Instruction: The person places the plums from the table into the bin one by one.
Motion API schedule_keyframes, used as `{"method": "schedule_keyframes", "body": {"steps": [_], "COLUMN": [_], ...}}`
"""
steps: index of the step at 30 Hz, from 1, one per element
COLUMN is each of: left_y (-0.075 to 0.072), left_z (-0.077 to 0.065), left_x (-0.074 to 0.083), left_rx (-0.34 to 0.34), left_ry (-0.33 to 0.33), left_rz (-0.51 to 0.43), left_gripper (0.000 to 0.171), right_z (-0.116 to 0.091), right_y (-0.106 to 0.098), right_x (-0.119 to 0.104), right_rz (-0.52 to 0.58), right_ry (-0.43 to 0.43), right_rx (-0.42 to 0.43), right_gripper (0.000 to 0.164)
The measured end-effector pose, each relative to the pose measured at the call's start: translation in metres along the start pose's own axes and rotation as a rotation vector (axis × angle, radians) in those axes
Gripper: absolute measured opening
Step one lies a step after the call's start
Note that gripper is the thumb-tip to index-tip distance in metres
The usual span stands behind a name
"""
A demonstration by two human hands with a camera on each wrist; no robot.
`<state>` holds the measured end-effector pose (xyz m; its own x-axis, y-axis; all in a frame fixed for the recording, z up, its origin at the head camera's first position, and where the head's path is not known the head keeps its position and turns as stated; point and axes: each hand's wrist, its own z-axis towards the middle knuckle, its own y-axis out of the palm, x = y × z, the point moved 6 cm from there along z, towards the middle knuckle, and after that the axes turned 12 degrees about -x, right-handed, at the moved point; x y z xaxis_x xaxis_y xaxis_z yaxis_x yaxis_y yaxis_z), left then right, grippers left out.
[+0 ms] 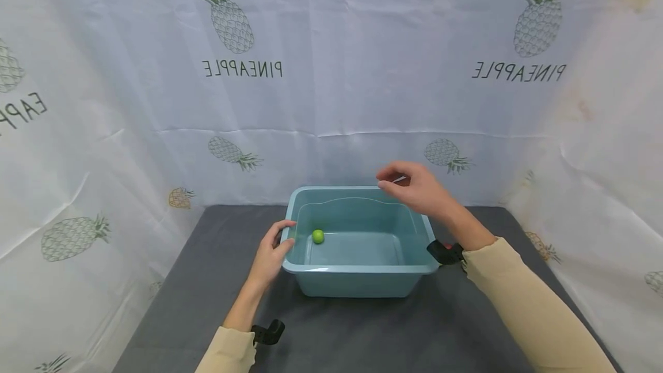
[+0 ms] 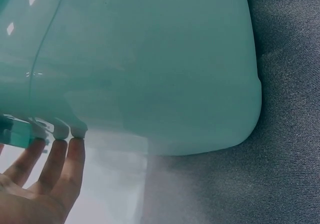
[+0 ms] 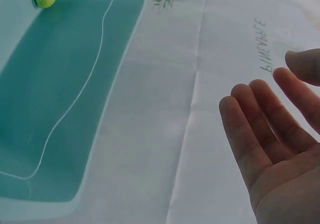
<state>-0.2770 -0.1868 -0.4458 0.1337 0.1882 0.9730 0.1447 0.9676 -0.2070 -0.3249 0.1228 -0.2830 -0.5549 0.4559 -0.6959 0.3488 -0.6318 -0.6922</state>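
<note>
A blue-green plastic basin point(image 1: 357, 284) stands on the dark table. My left hand point(image 1: 271, 252) grips its left rim, with thumb and index finger over the edge. In the left wrist view, other fingers point(image 2: 75, 156) meet the basin's outer wall just below the rim. Inside, on the left part of the floor, lies a small round green fruit like a lime point(image 1: 318, 236), also visible in the right wrist view. Over the far right rim hovers my right hand point(image 1: 414, 186), holding nothing, its fingers loosely bent and the thumb apart from them.
A small red thing point(image 1: 448, 245) shows beside the basin's right side, mostly hidden by the right wrist's black camera point(image 1: 444, 253). White cloth printed with pineapples point(image 1: 357, 91) hangs behind and on both sides of the dark tabletop point(image 1: 207, 281).
</note>
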Motion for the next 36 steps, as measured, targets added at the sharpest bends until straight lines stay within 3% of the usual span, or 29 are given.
{"method": "schedule_keyframes", "body": {"steps": [15, 23, 36], "left_y": [0.002, 0.002, 0.002], "left_z": [0.000, -0.001, -0.001], "left_x": [0.002, 0.002, 0.003], "left_rx": [-0.005, -0.004, -0.012], "left_ry": [-0.011, -0.010, 0.001], "left_rz": [0.010, 0.019, 0.003], "left_gripper": [0.036, 0.036, 0.036], "right_z": [-0.055, -0.079, -0.109], "right_y": [-0.024, -0.028, -0.029], "right_x": [0.009, 0.020, 0.059], "right_rz": [-0.060, -0.096, -0.127], "right_ry": [0.116, 0.106, 0.154], "right_rx": [0.151, 0.221, 0.279], "right_gripper": [0.024, 0.024, 0.023]}}
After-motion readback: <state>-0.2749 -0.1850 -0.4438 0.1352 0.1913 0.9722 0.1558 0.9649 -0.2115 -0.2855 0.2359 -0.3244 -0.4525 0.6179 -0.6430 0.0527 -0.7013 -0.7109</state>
